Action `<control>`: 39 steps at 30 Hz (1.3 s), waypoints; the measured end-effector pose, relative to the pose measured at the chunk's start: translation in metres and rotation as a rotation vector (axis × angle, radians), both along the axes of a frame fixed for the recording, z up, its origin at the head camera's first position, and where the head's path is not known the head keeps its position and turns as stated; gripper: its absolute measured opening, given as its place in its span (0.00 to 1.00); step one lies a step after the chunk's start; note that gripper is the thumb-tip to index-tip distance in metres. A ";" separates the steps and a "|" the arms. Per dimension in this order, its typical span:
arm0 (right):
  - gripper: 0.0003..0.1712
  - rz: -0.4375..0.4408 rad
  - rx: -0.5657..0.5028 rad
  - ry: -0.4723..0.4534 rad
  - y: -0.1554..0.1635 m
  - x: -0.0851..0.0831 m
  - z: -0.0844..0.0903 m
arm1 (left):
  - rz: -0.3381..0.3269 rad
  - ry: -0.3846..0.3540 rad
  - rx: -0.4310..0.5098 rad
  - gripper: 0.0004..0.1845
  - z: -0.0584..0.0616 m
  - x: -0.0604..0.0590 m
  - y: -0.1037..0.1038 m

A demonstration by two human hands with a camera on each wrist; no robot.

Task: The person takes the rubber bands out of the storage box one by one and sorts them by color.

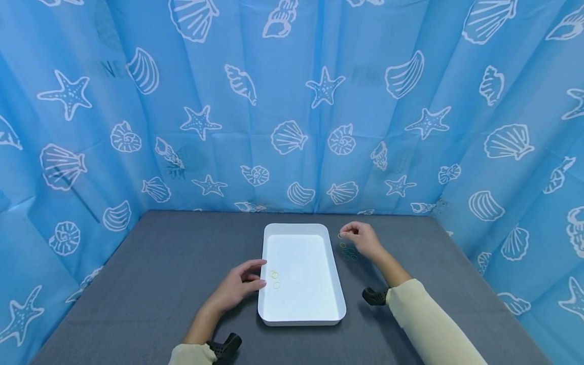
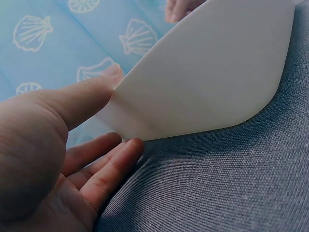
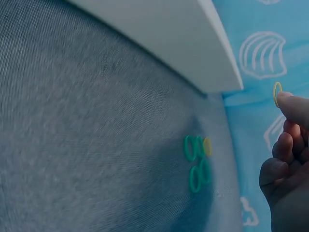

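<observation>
On a grey tabletop [image 1: 159,263] walled by blue seashell-print curtains [image 1: 292,101], the right hand [image 1: 362,238] pinches a yellow ring [image 3: 277,93] at its fingertips, just right of a white tray's [image 1: 335,284] far corner. Green rings [image 3: 197,162] lie clustered on the cloth below it. The left hand [image 1: 237,286], fingers relaxed and spread, touches the tray's left rim, near three yellow rings inside the tray [image 1: 274,277].
</observation>
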State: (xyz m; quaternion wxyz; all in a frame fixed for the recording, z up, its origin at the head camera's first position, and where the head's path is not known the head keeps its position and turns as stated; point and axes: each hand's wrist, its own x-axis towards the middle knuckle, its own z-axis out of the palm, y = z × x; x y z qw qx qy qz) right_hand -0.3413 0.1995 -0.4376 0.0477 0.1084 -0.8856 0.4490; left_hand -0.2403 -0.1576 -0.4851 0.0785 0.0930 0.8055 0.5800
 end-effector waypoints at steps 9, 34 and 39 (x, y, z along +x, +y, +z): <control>0.05 -0.067 0.029 0.021 0.013 -0.008 -0.024 | 0.000 0.001 -0.018 0.28 0.000 -0.001 -0.002; 0.09 -0.233 0.196 -0.153 0.016 -0.016 -0.035 | -0.016 0.017 0.003 0.28 -0.002 -0.002 -0.003; 0.09 -0.245 0.231 -0.167 0.015 -0.016 -0.036 | -0.023 0.014 -0.003 0.28 -0.001 -0.001 -0.003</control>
